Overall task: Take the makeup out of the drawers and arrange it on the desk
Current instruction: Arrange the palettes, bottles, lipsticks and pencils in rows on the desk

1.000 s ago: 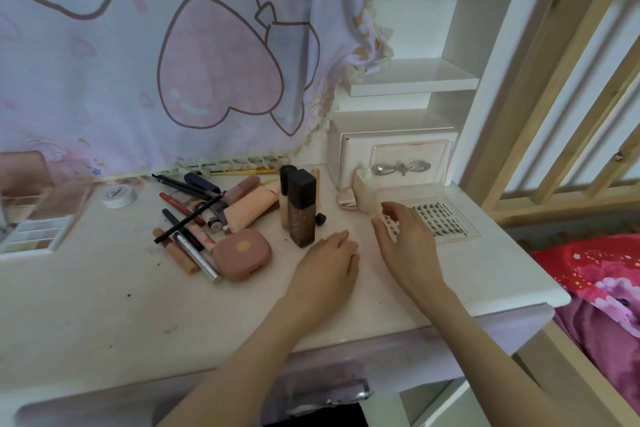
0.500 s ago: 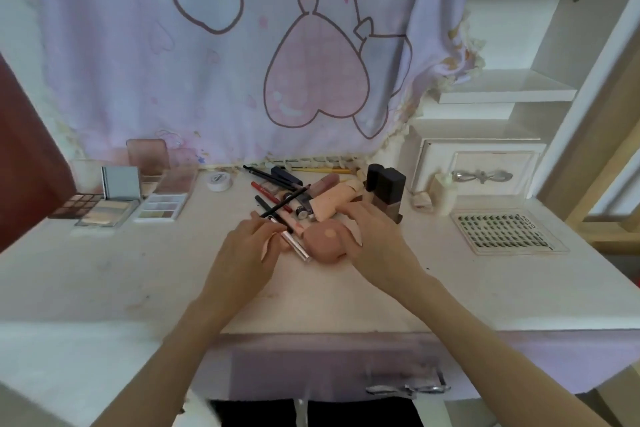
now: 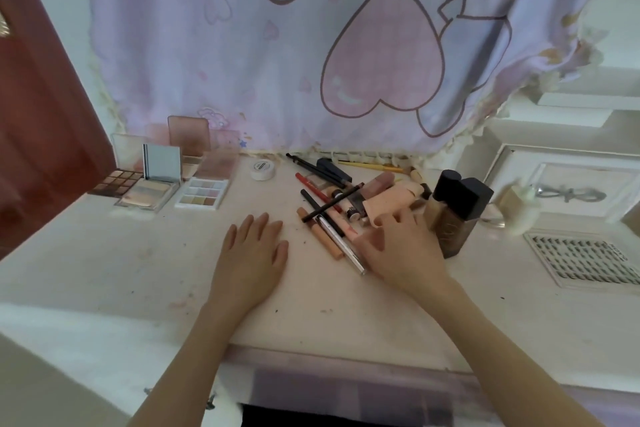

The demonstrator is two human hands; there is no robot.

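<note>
My left hand (image 3: 254,253) rests flat and open on the white desk (image 3: 104,274), just left of the makeup pile. My right hand (image 3: 398,246) lies over a pink round compact (image 3: 377,240), fingers and thumb curved round it; only a sliver of the compact shows. Pencils, liners and tubes (image 3: 327,215) lie crossed between the hands and behind them. A peach tube (image 3: 391,199) sits behind my right fingers. Two dark-capped foundation bottles (image 3: 457,215) stand right of my right hand. Three open palettes (image 3: 149,185) line the back left.
A small white jar (image 3: 263,170) sits by the hanging pink cloth (image 3: 311,62). A lash tray (image 3: 585,262) lies at the right. Behind it are a blurred white bottle (image 3: 519,210) and a white drawer box (image 3: 571,191). A red door (image 3: 34,107) is at the left.
The view has swung left and closer. My left hand has come off the pencils and moved left onto bare desk. My right hand stays over the pink compact.
</note>
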